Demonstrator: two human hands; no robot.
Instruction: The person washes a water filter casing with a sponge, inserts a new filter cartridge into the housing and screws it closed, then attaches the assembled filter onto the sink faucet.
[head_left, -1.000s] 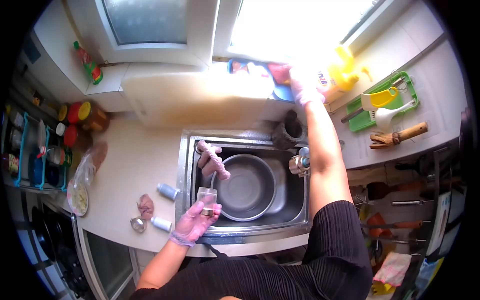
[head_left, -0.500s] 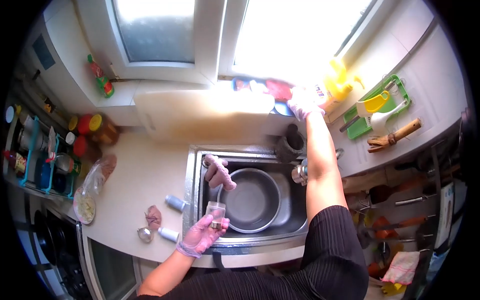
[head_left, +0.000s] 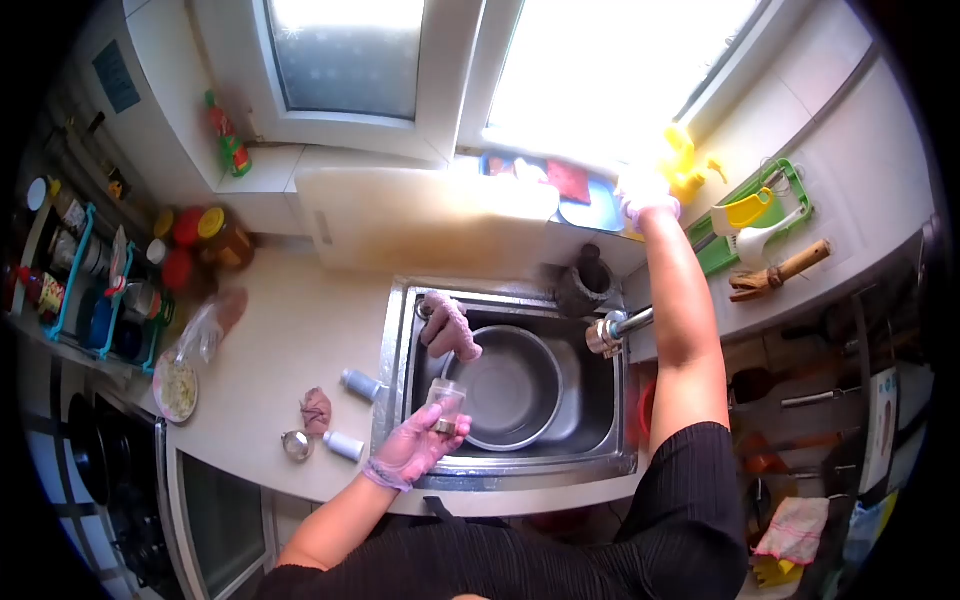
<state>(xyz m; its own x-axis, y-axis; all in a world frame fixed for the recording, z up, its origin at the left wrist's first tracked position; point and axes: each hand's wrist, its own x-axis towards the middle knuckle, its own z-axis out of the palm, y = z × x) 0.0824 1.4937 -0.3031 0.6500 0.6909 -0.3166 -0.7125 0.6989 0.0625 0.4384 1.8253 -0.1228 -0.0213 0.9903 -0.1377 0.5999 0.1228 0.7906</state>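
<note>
My left hand (head_left: pixel 412 446), in a thin pink glove, is closed around a small clear jar (head_left: pixel 448 404), held tilted over the near left part of the sink (head_left: pixel 627 462). The jar's lower end looks dark or metallic. My right hand (head_left: pixel 648 200), also gloved, reaches to the window sill beside a yellow bottle (head_left: pixel 688 182). Glare washes out its fingers, and whether it holds anything is hidden. Close to it lies a blue tray (head_left: pixel 598 212) with a red cloth or sponge (head_left: pixel 568 181). Inside the sink stands a round metal basin (head_left: pixel 513 390).
Pink rubber gloves (head_left: pixel 447 327) hang over the sink's left side. A faucet (head_left: pixel 622 330) and a dark mortar (head_left: pixel 584 288) stand at its right. Two grey-white bottles (head_left: pixel 361 384) lie on the left counter near a metal ball-like item (head_left: pixel 297 445). A cutting board (head_left: pixel 420 222) leans behind.
My right hand has shifted right along the sill, away from the blue tray, and the faucet shows more fully. My left hand keeps the jar near the sink. The view has shifted slightly.
</note>
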